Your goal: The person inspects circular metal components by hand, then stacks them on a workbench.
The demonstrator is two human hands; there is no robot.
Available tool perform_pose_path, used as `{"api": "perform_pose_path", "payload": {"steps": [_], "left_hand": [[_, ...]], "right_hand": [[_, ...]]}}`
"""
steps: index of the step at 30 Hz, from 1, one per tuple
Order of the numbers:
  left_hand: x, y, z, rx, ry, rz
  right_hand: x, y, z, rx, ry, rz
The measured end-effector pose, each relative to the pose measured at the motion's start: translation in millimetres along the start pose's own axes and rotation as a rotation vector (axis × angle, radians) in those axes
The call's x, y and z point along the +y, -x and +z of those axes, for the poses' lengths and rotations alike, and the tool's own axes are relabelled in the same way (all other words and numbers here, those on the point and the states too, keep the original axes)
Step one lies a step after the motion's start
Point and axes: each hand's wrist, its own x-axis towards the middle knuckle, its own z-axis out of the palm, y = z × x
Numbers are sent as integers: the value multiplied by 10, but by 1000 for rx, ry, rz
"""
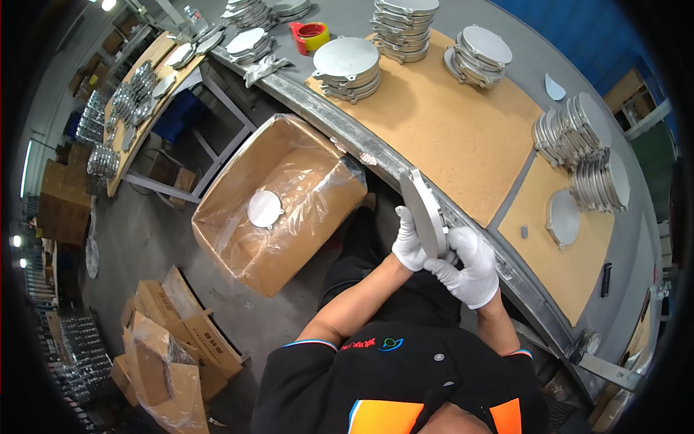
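Note:
Both my hands wear white gloves. A round grey metal cover (423,210) with a lugged rim stands on edge between them at the workbench's near edge. My left hand (409,244) grips its lower left side, thumb raised along the flat face. On the rim side, my right hand (470,269) closes round the lower edge with curled fingers. Whether a second cover is behind it I cannot tell. To the right, a single cover (563,218) lies flat on brown paper, beside a small grey block (524,231).
A lined cardboard box (238,253) on the floor at left holds one cover (264,209). Stacked covers (347,61) stand along the bench, with leaning rows (571,130) at right. A tape dispenser (311,36) sits at the back. Flattened cartons (181,333) lie lower left.

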Motion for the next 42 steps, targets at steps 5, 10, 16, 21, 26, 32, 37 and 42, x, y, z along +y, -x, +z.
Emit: {"api": "perform_pose_path", "payload": {"steps": [5,10,16,21,26,32,37,42], "left_hand": [[297,25,273,-20,-461,237],[606,106,363,-80,-717,118],[626,104,659,15,-1041,4],[469,67,972,110,-1263,-225],[290,2,1006,210,-1152,-226],[212,12,1125,256,-925,-104],[211,-72,1014,529,-733,45],[206,-83,1005,574,-213,-8]], "right_hand": [[278,160,-71,109,91,91],[458,255,-8,181,79,138],[578,406,166,341,-598,470],[817,474,275,363,-817,422],[857,551,426,350,-1302,665],[739,467,336,324,-1466,824],[674,392,105,357,-1815,1001],[620,391,-27,215,-2295,681]]}}
